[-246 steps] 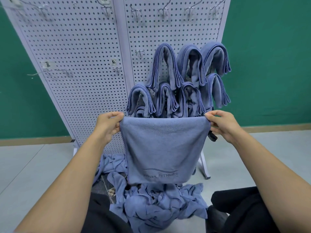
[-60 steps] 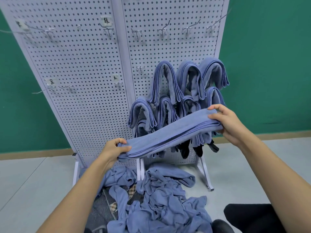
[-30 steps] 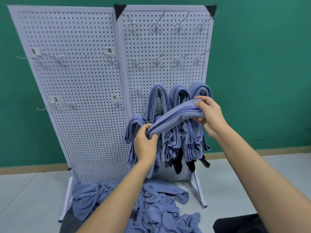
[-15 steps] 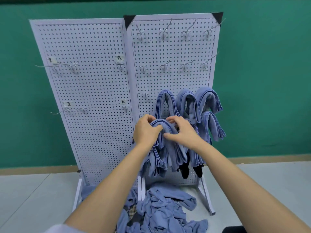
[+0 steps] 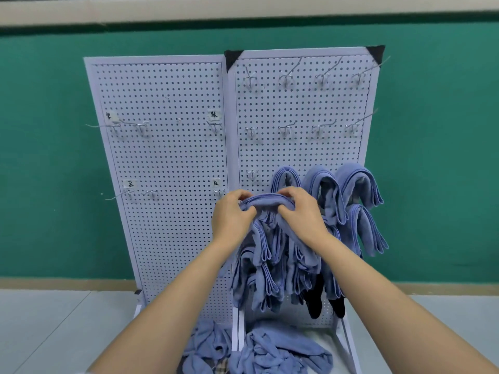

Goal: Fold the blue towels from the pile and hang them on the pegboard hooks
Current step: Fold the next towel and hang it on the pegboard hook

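Several folded towels already hung on the right pegboard. Another folded towel draped near a low hook, pinched in left hand and right hand. Many hooks bare; floor pile unfolded.

Bright, even, seemingly overhead light; faint shadows, slightly soft focus, wide-angle bending toward the edges.

Two bare forearms, no sleeves, watch or rings; left hand, right hand
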